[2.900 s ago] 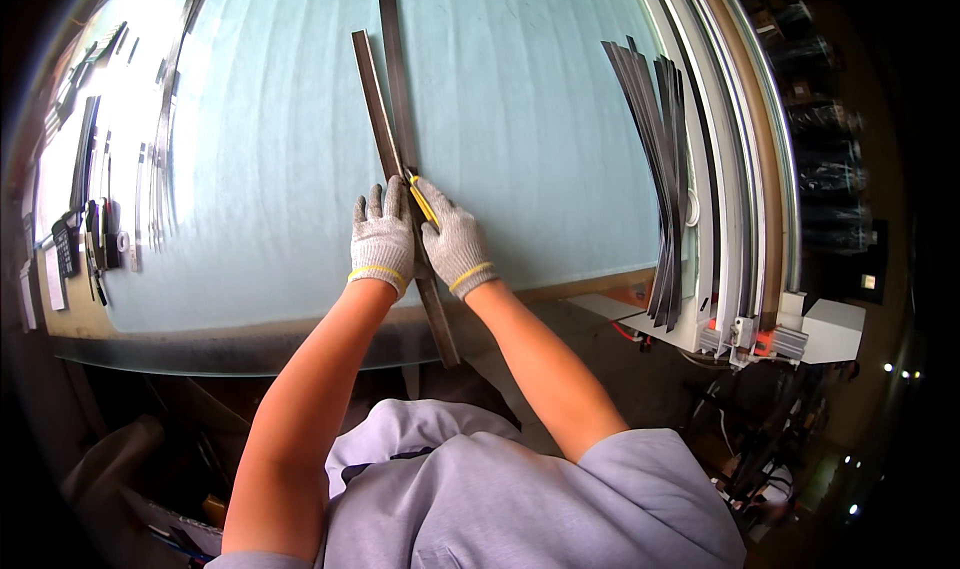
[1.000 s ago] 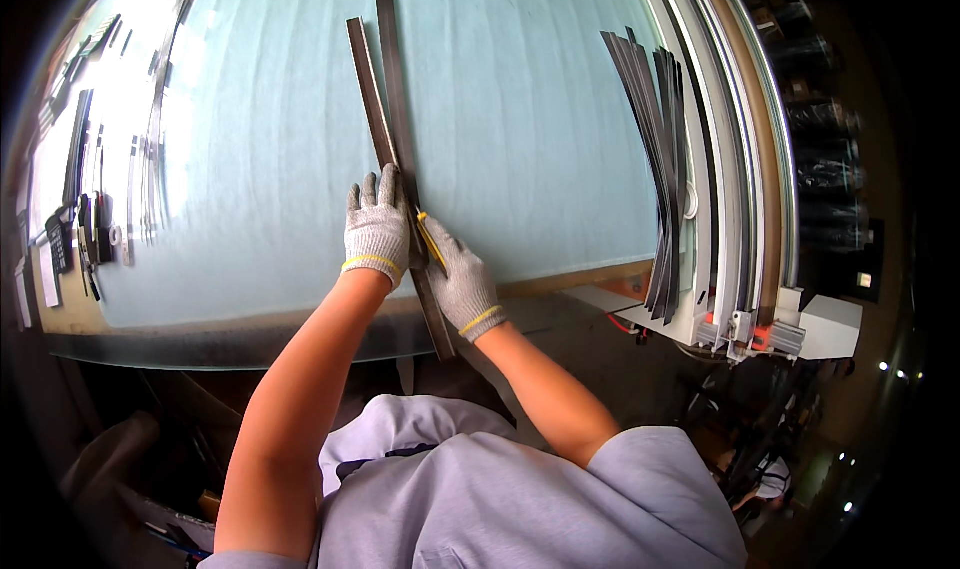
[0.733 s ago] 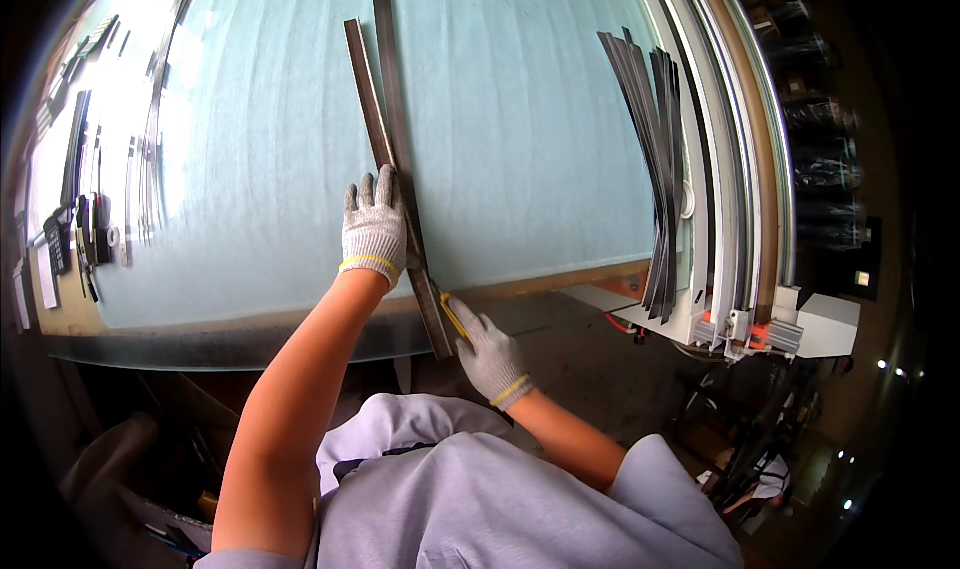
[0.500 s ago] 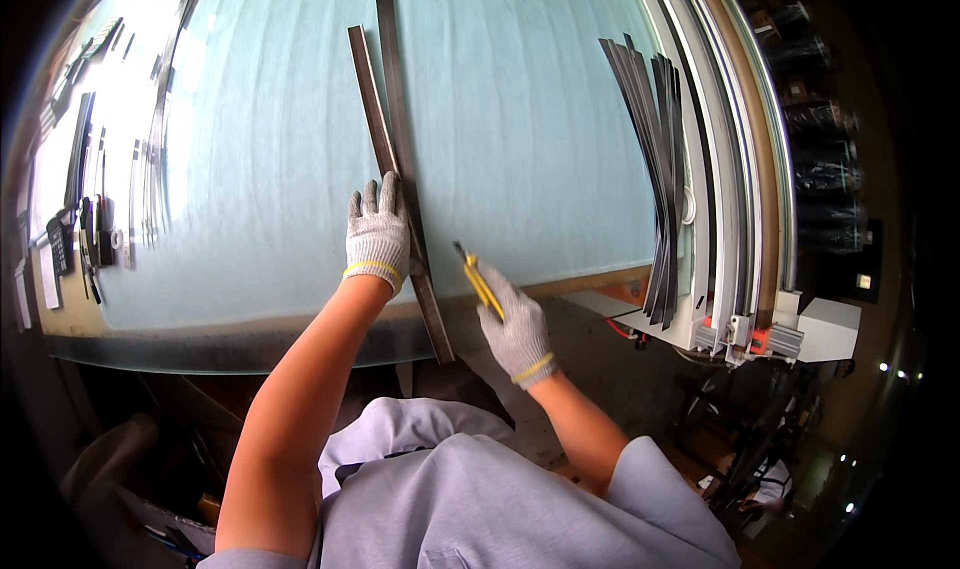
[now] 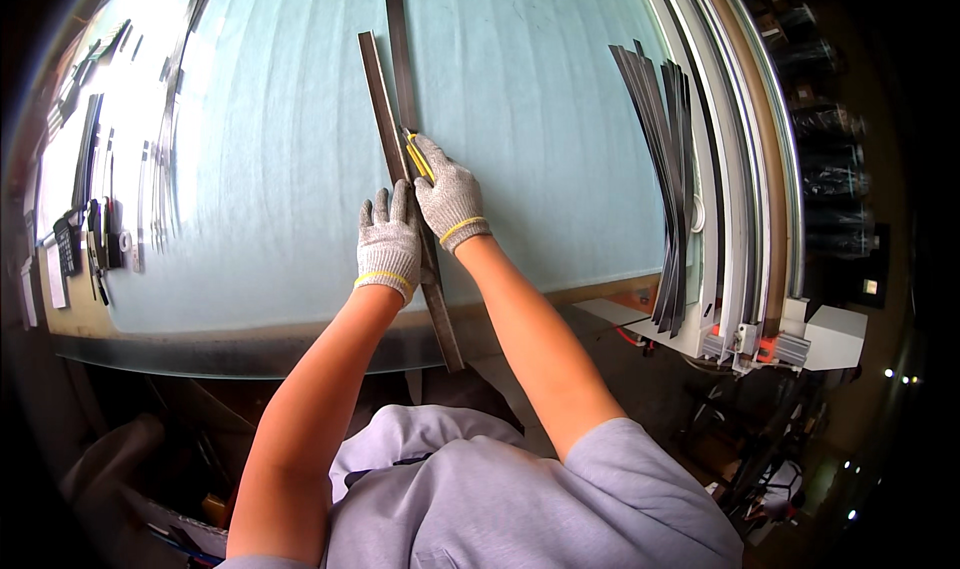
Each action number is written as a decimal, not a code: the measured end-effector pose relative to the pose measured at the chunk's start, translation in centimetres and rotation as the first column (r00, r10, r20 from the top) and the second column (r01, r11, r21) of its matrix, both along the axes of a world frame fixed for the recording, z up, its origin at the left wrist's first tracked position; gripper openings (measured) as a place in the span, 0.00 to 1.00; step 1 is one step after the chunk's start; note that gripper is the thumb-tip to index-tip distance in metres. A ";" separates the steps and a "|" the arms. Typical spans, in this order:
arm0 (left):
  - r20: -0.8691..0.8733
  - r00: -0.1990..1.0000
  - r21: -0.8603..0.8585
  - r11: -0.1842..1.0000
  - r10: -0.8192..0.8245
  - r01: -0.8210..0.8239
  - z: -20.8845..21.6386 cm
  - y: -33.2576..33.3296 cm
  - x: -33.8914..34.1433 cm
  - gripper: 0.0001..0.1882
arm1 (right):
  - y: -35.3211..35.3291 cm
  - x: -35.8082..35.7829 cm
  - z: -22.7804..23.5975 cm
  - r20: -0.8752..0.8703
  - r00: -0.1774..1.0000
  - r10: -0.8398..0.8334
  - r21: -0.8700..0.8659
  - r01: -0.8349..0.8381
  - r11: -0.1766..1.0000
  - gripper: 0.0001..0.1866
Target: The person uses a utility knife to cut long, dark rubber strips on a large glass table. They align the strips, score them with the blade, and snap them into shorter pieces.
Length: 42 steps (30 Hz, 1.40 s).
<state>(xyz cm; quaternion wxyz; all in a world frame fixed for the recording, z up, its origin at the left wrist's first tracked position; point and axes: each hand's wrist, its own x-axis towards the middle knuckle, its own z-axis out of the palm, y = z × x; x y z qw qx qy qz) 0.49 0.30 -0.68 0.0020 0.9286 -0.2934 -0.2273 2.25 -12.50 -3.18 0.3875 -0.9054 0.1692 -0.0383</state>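
Observation:
A long dark metal strip (image 5: 376,99) lies across a pale blue-green table sheet (image 5: 270,169), with its near end overhanging the table's front edge. A second dark strip (image 5: 396,29) runs beside it toward the far side. My left hand (image 5: 389,241), in a grey knit glove, presses flat on the strip's near part. My right hand (image 5: 447,193), also gloved, grips a yellow utility knife (image 5: 417,154) whose tip rests against the strip's right edge, just beyond my left hand.
A bundle of dark strips (image 5: 662,169) lies at the table's right. Pale metal rails (image 5: 735,159) curve along the right side over a bracket (image 5: 745,341). Small tools and strips (image 5: 95,229) sit at the far left. Dark clutter fills the space below the table.
My right hand with the knife drew back along the strip to the table's near edge, lifted off, then moved forward again to a point beyond my left hand. My left hand stayed on the strip.

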 end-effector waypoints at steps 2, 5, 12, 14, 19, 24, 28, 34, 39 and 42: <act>0.017 1.000 -0.033 0.999 0.004 -0.004 0.2 0.0 -0.1 0.59 | 0.2 0.0 -0.1 -0.034 0.999 0.004 -0.010 -0.004 1.000 0.32; 0.013 1.000 -0.043 0.999 0.016 -0.015 0.1 0.0 -0.1 0.58 | 0.4 -1.0 -0.2 -0.004 1.000 0.009 -0.003 -0.009 1.000 0.32; 0.097 0.995 -0.023 1.000 0.002 0.001 -1.2 0.1 -0.3 0.40 | 1.5 -7.9 -1.4 0.033 0.999 0.027 0.093 -0.030 0.995 0.36; 0.087 0.996 0.001 1.000 -0.018 0.018 -0.3 -0.2 -0.3 0.40 | 1.7 -10.1 -1.9 0.046 0.999 0.028 0.069 -0.031 0.997 0.37; 0.102 0.995 0.047 0.999 -0.021 0.016 -1.2 -0.1 -0.2 0.57 | 2.3 -14.1 0.9 -0.081 0.995 0.053 0.031 -0.050 0.998 0.34; 0.081 0.996 0.064 0.997 -0.038 0.033 -1.2 0.0 -0.3 0.65 | 2.5 -20.3 3.2 -0.290 0.953 0.087 -0.040 -0.102 0.994 0.35; 0.053 0.998 0.060 0.998 -0.027 0.024 -0.6 0.0 -0.2 0.67 | 1.1 -23.8 6.5 -0.381 0.912 0.153 0.032 -0.152 0.988 0.33; 0.019 1.000 0.066 0.998 -0.023 0.021 -0.2 -0.2 -0.1 0.69 | -1.7 -18.0 6.1 0.031 0.999 0.014 -0.008 -0.014 1.000 0.36; 0.043 0.999 0.048 0.999 -0.025 0.023 -0.7 -0.1 -0.2 0.70 | -1.6 -7.1 1.2 0.111 0.994 -0.017 -0.009 0.018 1.000 0.34; 0.041 0.999 0.010 1.000 -0.005 0.005 -0.5 -0.2 0.0 0.69 | -0.7 -3.0 0.8 0.047 0.999 -0.013 0.002 0.012 1.000 0.32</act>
